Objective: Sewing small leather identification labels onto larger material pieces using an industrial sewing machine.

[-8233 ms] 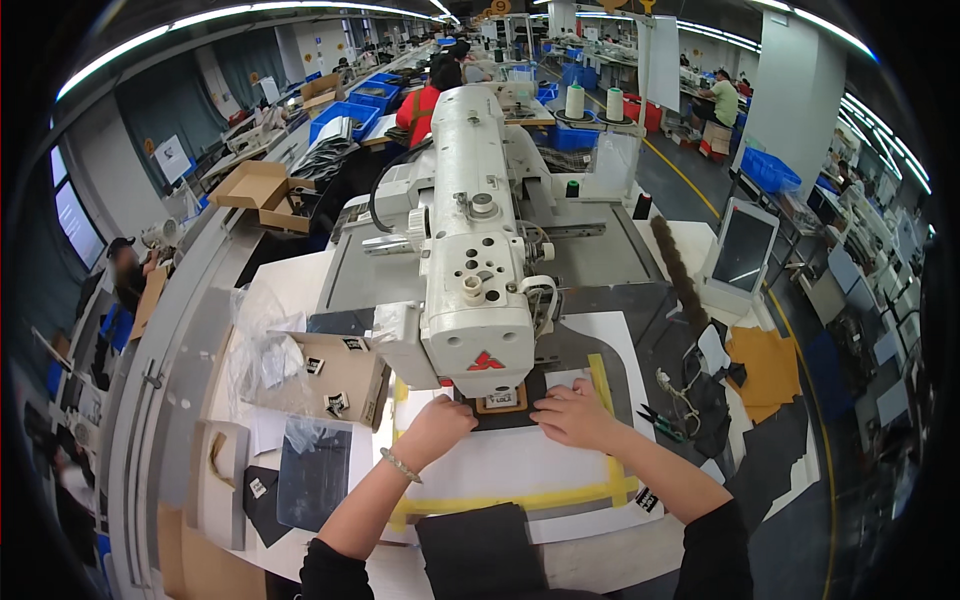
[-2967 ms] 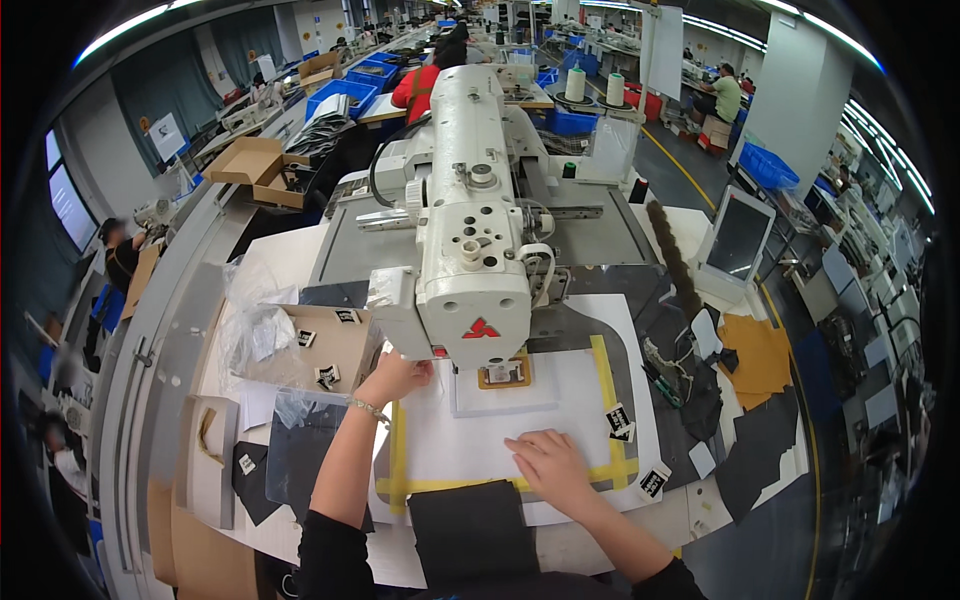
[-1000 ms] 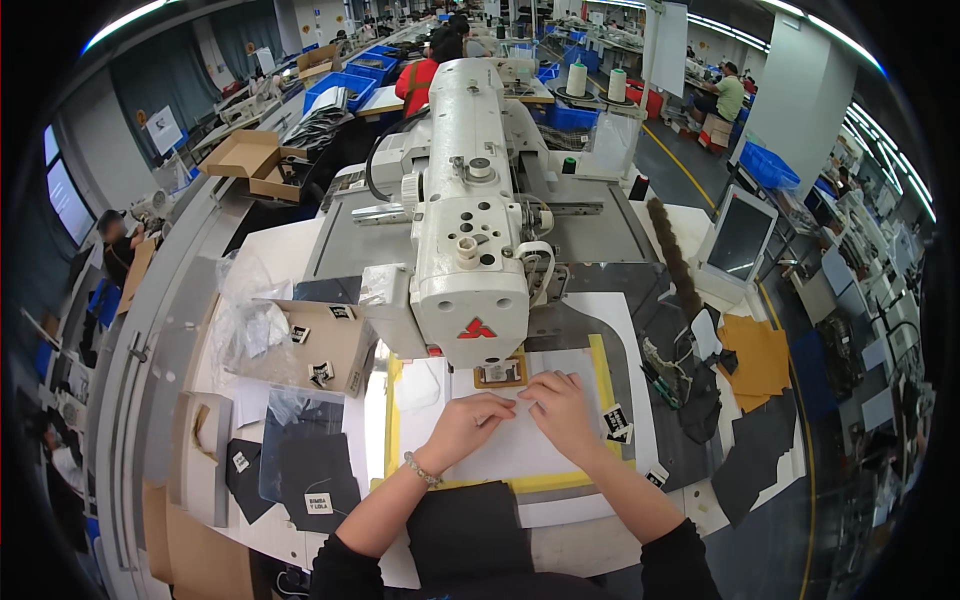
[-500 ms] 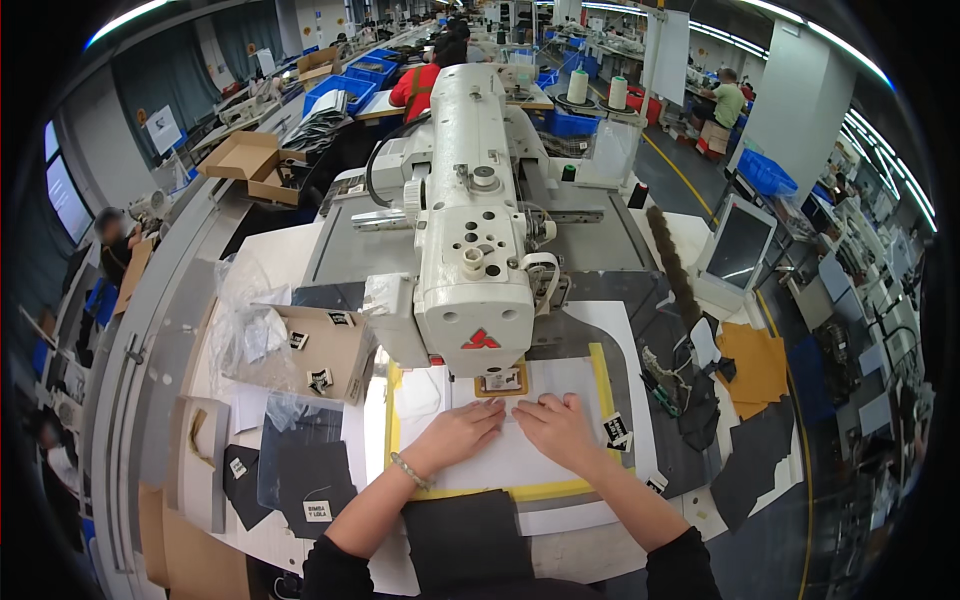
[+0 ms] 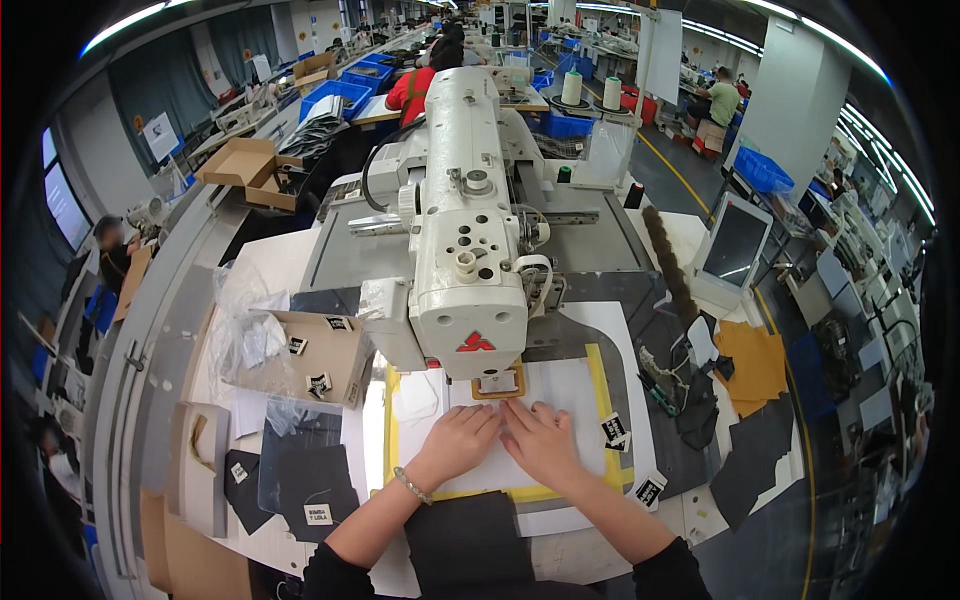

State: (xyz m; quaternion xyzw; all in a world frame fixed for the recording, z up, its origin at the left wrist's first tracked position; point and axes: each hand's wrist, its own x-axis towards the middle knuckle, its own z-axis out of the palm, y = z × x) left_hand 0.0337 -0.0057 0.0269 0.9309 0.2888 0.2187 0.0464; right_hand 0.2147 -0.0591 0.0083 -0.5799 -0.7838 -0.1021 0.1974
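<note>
Paper (image 5: 490, 475), smooth and white, edged with yellow tape (image 5: 392, 420), lies beneath left hand (image 5: 461, 440) and right hand (image 5: 540, 443); a rectangular tan frame (image 5: 497, 395) sits just ahead. Each grip curves loosely; whether it holds anything, I cannot tell.

In front of the sewing machine (image 5: 470, 290), left hand (image 5: 460, 444) and right hand (image 5: 541, 446) lie side by side on the white sheet (image 5: 480, 478), both near the brown frame (image 5: 500, 395) beneath it. Open carton (image 5: 338, 347) to its left; screen (image 5: 737, 245) to its right.
</note>
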